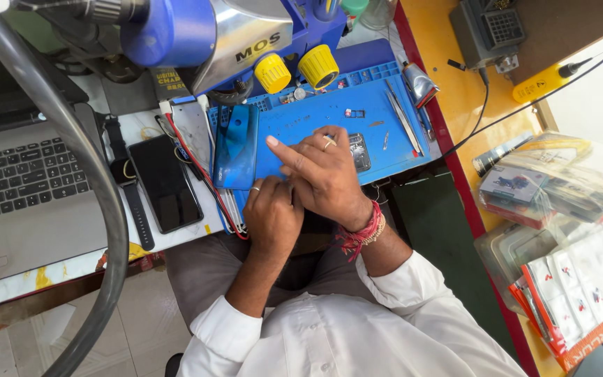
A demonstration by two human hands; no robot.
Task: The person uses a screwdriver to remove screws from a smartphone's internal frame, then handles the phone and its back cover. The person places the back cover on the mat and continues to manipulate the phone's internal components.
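My left hand [272,213] is curled into a fist at the near edge of a blue repair mat [385,146], with a ring on one finger. My right hand [322,174] lies over it, index finger stretched out to the left, red threads round the wrist. What the fingers hold is hidden. A small dark phone part [359,150] peeks out from under my right hand. A blue phone back cover [236,145] lies just left of both hands.
A black phone [165,183], a wristwatch [123,174] and a laptop [22,181] lie to the left. Tweezers [403,115] rest on the mat's right. A blue microscope with yellow knobs [294,68] stands behind. Packets of parts [560,202] fill the right.
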